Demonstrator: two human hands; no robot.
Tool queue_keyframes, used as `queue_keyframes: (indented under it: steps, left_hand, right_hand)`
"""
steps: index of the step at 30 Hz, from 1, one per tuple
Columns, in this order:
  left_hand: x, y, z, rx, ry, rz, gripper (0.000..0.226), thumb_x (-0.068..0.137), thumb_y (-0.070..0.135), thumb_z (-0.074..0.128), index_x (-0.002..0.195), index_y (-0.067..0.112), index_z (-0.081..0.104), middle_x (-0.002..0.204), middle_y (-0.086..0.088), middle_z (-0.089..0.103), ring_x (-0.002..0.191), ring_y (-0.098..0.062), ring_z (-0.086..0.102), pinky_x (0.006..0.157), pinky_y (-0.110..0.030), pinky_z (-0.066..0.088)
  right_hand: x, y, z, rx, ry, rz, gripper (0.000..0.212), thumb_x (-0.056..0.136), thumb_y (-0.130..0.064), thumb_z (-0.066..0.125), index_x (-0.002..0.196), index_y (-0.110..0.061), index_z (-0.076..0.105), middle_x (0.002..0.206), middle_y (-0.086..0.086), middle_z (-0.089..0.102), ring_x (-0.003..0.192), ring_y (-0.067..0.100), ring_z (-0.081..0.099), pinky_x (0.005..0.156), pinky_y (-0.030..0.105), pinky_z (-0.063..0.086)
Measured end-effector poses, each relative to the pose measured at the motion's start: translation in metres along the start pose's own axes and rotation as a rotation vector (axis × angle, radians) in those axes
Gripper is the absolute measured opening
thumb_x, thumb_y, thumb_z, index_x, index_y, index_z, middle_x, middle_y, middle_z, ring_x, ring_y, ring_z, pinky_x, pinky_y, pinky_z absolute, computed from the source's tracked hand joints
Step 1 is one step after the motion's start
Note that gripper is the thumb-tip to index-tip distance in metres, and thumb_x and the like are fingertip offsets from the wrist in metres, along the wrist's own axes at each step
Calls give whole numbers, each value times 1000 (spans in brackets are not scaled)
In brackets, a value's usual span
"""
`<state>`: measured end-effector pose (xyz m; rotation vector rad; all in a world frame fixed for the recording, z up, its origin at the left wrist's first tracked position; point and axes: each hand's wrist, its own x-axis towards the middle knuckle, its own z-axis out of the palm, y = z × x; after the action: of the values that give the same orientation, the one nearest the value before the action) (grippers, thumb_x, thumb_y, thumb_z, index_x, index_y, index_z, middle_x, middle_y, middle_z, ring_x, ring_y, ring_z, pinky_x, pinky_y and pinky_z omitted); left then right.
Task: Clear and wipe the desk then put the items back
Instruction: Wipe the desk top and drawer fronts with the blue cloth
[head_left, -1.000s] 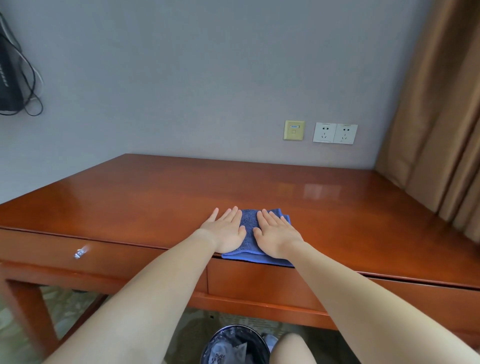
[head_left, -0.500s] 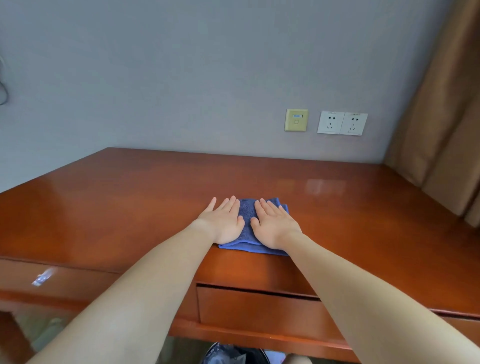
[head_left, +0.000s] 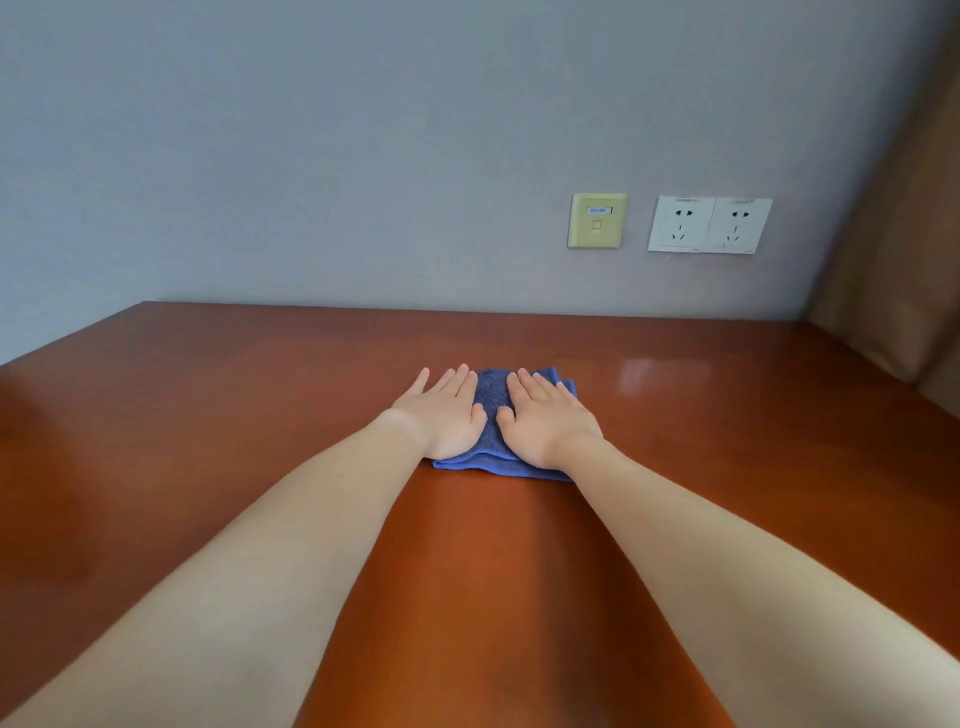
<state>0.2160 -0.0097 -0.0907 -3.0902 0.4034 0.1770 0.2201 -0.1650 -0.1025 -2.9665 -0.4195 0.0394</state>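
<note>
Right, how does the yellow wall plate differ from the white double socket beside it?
The yellow plate is narrower, with one small square port; the white double socket is wider, with two sets of pin holes. Both sit on the grey wall above the desk.

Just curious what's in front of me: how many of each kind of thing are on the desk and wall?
hands: 2 (left hand, right hand)
blue cloth: 1
white power sockets: 2
yellow wall plate: 1
total: 6
</note>
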Motion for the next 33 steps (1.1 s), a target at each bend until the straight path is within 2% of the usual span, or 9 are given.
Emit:
queue_keyframes:
  steps: [15,18,21,29,33]
  left_hand:
    - [150,-33,-19,-45,26,17,57,104,32,12,155,9,-2,163,-4,-7,150,-15,-6,121,-39,-6]
    - [175,-39,-21,-55,34,14,57,105,31,13,155,8,0,163,-5,-4,150,-15,-4,121,-38,-5]
    - [198,-44,-22,-57,61,13,57,105,31,15,155,7,4,163,-7,3,150,-18,2,121,-37,-1]
    - [233,-49,-25,-74,117,-32,51,104,29,20,147,3,27,158,-16,24,144,-29,23,115,-35,17]
    - [230,-48,-25,-92,108,-31,51,104,28,18,148,3,25,158,-14,23,144,-27,22,116,-34,16]
  right_hand:
    - [148,47,-8,-19,35,49,60,101,-36,18,156,-13,8,163,2,2,150,17,2,122,37,2]
    - [174,54,-9,-30,53,45,60,101,-35,19,155,-11,13,163,3,10,149,17,8,121,37,6]
    - [198,61,-10,-37,71,40,58,100,-36,21,153,-11,21,160,6,21,146,20,19,119,38,14]
    - [235,71,-13,-27,67,64,57,99,-37,23,149,-11,29,157,10,28,143,26,28,115,40,20]
    - [232,69,-14,-6,66,68,56,99,-36,23,148,-11,30,156,11,30,141,28,29,115,41,22]
